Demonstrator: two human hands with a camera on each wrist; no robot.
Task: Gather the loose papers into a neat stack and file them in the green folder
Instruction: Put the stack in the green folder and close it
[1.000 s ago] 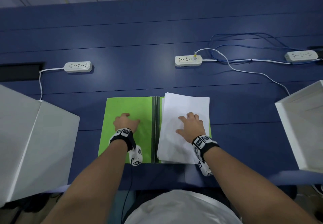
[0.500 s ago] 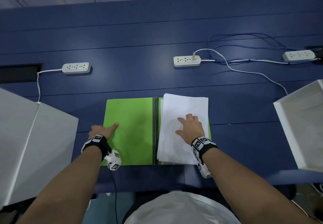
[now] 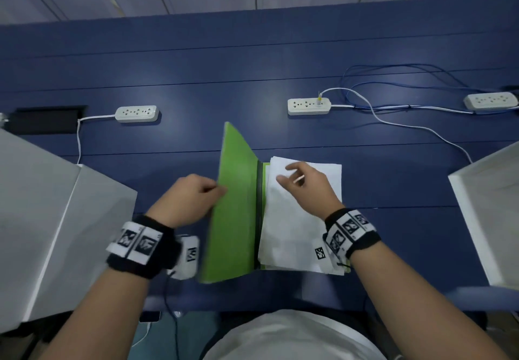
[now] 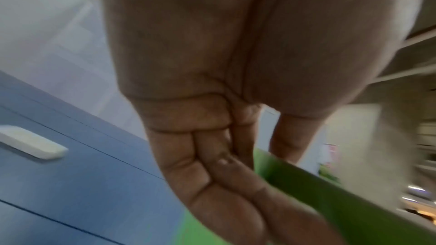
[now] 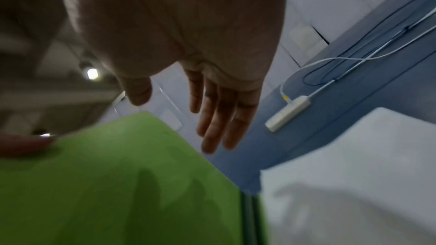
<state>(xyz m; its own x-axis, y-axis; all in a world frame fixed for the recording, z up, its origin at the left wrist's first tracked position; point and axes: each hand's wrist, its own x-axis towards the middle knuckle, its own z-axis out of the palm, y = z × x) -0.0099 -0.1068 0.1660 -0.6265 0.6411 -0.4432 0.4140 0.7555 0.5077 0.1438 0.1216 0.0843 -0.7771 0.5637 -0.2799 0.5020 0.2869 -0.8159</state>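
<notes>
Presently the flat green plastic folder lies open at the centre of the blue table, its left cover raised steeply off the surface, hinged at the dark spine. The left hand holds that cover's outer edge; the left wrist view shows its fingers lying against the underside of the green cover with the thumb on the other face, a pinch that the head view only hints at. The stack of white paper sheets rests on the folder's right half, edges slightly uneven. The right hand hovers over the upper part of the stack; the right wrist view shows its fingers straight and spread, released, gripping nothing, with the raised cover at the lower left of that frame and the sheets at the lower right.

A white power strip with a plugged white cable sits beyond the folder; only the head view shows a second white strip at the upper left and white boxes at both sides.

Compared with half a second ago, the left cover has gone from flat to raised, and the right hand has lifted from pressing the sheets.
</notes>
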